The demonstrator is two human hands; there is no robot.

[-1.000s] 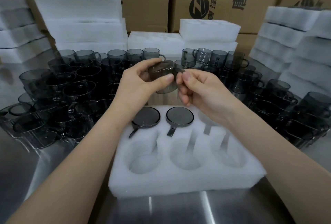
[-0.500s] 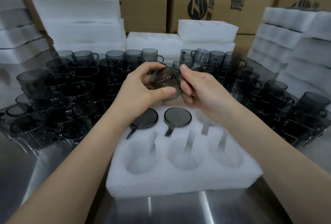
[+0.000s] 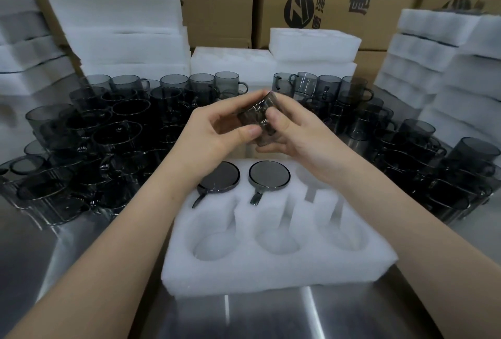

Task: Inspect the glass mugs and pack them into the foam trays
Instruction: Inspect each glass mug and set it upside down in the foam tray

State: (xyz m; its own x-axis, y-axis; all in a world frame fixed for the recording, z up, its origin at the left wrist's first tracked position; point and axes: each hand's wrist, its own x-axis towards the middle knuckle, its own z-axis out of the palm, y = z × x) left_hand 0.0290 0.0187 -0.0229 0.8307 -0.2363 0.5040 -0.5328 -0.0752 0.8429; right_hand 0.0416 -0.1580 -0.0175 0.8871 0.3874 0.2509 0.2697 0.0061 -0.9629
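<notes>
We hold one smoky grey glass mug (image 3: 257,115) tilted in the air above the far edge of the white foam tray (image 3: 271,271). Our left hand (image 3: 217,132) pinches its side between thumb and fingers, and our right hand (image 3: 295,132) curls round the other side. The tray lies on the steel table (image 3: 271,317) with a left packed mug (image 3: 219,176) and a middle packed mug (image 3: 269,174) in its far row (handles in their slots), and loose mugs (image 3: 116,132) crowd both sides before stacked foam (image 3: 122,40) and cardboard boxes (image 3: 339,0).

Left hand (image 3: 217,135), right hand (image 3: 296,135) grip mug (image 3: 253,114); tilted?
</notes>
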